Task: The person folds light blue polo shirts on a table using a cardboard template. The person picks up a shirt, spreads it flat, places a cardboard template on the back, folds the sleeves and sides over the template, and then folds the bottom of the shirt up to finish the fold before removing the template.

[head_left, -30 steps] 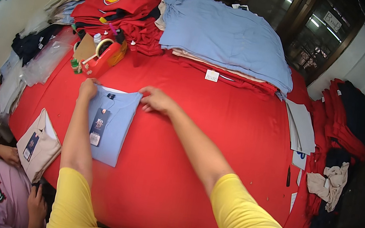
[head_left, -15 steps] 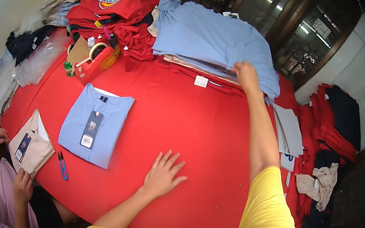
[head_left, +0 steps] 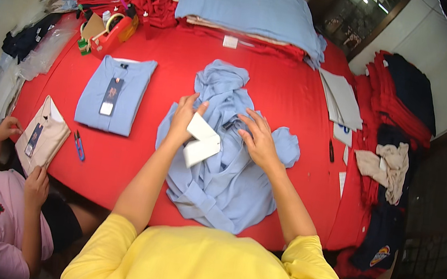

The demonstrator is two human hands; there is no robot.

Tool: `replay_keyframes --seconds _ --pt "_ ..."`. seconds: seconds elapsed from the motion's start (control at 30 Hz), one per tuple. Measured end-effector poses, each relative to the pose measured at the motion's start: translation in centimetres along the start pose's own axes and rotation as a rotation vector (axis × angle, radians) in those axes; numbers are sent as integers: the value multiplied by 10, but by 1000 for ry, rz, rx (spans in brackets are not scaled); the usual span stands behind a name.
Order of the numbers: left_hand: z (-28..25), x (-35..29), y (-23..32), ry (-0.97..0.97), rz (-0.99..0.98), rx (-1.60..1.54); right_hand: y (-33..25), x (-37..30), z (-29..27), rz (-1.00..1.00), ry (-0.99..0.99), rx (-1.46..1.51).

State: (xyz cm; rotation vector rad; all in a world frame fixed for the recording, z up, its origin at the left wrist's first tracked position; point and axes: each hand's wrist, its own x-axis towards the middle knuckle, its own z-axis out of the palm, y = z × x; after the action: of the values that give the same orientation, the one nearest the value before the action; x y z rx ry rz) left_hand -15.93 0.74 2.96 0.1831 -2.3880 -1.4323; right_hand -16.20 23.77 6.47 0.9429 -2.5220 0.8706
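Light-blue shirt [head_left: 225, 168], unfolded and rumpled, lies at the centre of the red table [head_left: 308, 106], its collar end toward 12 o'clock. Left hand [head_left: 184, 117] rests on the shirt, fingers closed on a folded white card [head_left: 202, 141] that lies across the cloth. Right hand [head_left: 258, 138], at 3 o'clock from the card, lies flat on the shirt with fingers spread, gripping nothing. At 9 o'clock from the shirt, well apart, a folded light-blue shirt [head_left: 115, 94] with a dark hang tag. At 11 o'clock, a red tape dispenser [head_left: 111, 35]. At 12 o'clock, a stack of light-blue shirts [head_left: 248, 6]. At 8 o'clock, blue snips [head_left: 80, 145], and beside them a bagged beige garment [head_left: 43, 136] held by another person's hands.
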Motion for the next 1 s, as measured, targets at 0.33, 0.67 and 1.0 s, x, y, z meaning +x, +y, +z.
replay_keyframes --seconds 0.33,0.67,1.0 --pt "-37 -12 -8 -650 -105 345 -82 -186 -78 545 -669 -301" --pt "107 -87 15 119 242 602 57 -37 43 295 41 -42" --pt "-51 -251 6 162 -34 -212 -32 -173 -52 132 -183 83"
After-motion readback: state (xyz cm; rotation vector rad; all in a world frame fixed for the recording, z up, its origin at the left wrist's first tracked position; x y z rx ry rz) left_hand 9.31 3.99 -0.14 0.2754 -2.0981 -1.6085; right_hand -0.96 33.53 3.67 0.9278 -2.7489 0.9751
